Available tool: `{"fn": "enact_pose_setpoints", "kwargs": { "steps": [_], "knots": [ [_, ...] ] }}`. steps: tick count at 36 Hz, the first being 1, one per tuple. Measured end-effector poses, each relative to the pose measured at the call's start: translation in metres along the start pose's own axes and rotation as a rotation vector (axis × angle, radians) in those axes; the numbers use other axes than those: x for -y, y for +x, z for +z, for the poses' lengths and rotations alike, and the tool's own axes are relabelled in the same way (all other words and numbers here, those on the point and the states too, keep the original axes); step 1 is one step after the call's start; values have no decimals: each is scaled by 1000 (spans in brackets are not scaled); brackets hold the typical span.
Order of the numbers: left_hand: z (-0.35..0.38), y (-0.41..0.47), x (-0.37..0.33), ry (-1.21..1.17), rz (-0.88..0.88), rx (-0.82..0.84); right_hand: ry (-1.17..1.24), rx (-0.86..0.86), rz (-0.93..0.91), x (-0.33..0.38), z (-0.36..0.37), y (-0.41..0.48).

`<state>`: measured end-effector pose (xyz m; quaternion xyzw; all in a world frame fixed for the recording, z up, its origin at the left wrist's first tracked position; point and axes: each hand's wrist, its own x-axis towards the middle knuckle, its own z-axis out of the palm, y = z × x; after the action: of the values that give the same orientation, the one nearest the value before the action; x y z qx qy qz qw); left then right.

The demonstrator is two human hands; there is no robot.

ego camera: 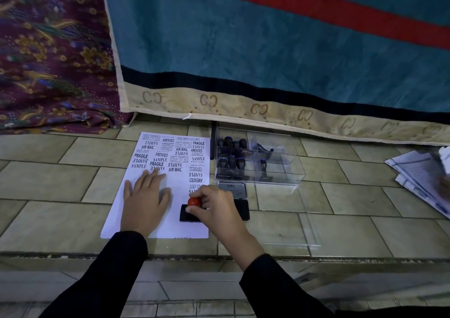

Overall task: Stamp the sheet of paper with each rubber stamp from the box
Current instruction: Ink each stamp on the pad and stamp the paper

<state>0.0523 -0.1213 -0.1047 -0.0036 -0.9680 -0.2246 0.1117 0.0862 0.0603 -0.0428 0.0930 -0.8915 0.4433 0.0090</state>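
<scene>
While left hand (143,196) presses flat on sheet (177,186) — right hand (214,208) pinches red-knobbed stamp (194,202).

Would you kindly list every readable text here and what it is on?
"SAMPLE": sheet of paper
"FRAGILE": same sheet
"AIR MAIL": same sheet
"AMENDED": same sheet
"EXPRESS": same sheet
"FAX OUT": same sheet
"CC": cloth border
Brand on ink pad lid: blurred
Writing on loose papers: blurred
</scene>
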Motion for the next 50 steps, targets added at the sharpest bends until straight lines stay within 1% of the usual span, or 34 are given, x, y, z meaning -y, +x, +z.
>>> {"fn": "enact_pose_setpoints", "kwargs": {
  "steps": [2, 4, 8, 13, 17, 20, 24, 26, 31, 36, 43, 44, 46, 48, 50],
  "knots": [
    [0, 0, 1, 8, 1, -4, 29, 18, 38, 2, -5, 8],
    [1, 0, 1, 7, 2, -8, 70, -30, 95, 3, -18, 17],
    [1, 0, 1, 16, -10, -3, 184, -313, 124, 0, -69, 32],
    [0, -1, -1, 10, -17, -1, 76, -542, 128, -19, -139, 46],
    [1, 0, 0, 14, -11, 2, -62, -627, 147, -59, -169, 61],
    [2, 0, 2, 9, -6, 1, -155, -599, 200, -84, -175, 68],
    [1, -1, 3, 8, -2, 0, -176, -487, 251, -96, -169, 74],
    [1, -1, 2, 10, -7, 1, -230, -443, 252, -100, -165, 78],
    [2, 0, 2, 8, -24, 4, -415, -255, 301, -103, -160, 89],
    [2, 0, 3, 17, -24, 1, -440, -195, 400, -102, -160, 100],
    [3, 0, 3, 15, -18, -3, -594, -88, 497, -98, -156, 106],
    [3, -1, 3, 15, -16, -2, -606, -92, 502, -97, -157, 106],
    [3, -1, 3, 14, -15, -4, -620, -158, 475, -95, -159, 106],
    [3, -1, 4, 16, -18, -1, -681, -267, 381, -91, -162, 107],
    [3, 0, 4, 25, -18, 2, -657, -368, 260, -88, -162, 113]
  ]
}}
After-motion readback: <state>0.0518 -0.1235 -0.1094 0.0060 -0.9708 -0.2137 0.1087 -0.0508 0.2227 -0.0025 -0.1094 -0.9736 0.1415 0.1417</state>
